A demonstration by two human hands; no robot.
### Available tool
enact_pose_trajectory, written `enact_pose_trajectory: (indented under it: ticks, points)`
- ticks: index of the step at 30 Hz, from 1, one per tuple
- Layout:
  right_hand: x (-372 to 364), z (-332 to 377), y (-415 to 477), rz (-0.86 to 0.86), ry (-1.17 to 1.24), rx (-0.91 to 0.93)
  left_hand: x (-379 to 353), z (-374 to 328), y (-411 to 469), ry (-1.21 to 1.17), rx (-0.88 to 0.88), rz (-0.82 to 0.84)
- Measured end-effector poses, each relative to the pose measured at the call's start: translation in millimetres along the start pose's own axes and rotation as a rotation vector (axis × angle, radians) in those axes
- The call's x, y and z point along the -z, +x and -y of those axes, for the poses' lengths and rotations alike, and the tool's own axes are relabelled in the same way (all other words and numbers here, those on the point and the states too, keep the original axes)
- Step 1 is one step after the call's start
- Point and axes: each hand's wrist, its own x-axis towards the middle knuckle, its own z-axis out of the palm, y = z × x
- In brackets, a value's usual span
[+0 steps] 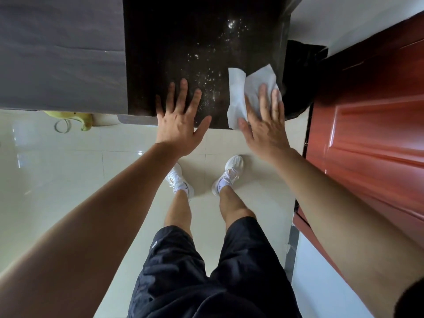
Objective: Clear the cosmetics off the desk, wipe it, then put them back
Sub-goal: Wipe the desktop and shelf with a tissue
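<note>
On the dark desk point(183, 42), left hand point(181, 125) rests flat, right hand point(263, 127) presses white tissue point(238, 88) flat.

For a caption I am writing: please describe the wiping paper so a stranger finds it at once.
Find the dark speckled desk. At its front right corner, the right hand presses flat on a crumpled white tissue. Nothing else on the desk is white.

Arms outstretched — left grip point(181, 127), right grip point(263, 128) flat, fingers straight
</note>
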Motion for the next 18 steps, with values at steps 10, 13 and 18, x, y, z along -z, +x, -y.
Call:
enact_pose_trajectory:
  ticks: [10, 13, 18]
  points:
    - [55, 14, 147, -0.005, -0.009, 0.035, -2, 0, 1, 0.003, 0.005, -0.002]
    - [64, 29, 183, 0.002, 0.016, -0.027, -2, 1, 2, 0.017, 0.008, -0.001]
    - [41, 19, 123, -0.038, -0.026, 0.162, -3, 2, 2, -0.013, -0.001, -0.010]
